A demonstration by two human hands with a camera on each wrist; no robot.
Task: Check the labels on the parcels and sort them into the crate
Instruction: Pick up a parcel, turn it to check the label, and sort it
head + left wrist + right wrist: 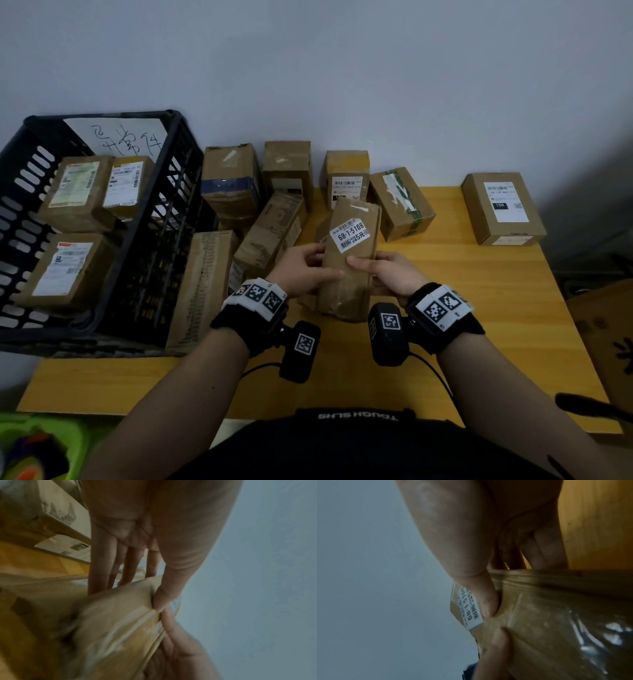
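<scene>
At nine o'clock, a black crate holds three labelled parcels. At centre, above the yellow table, the left hand and right hand each clasp a tall brown parcel, thumbs across its front, white label facing up.

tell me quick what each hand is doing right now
Left hand: grips the left side of the taped brown parcel.
Right hand: grips the same parcel's right side, thumb on top just below its white label.
</scene>
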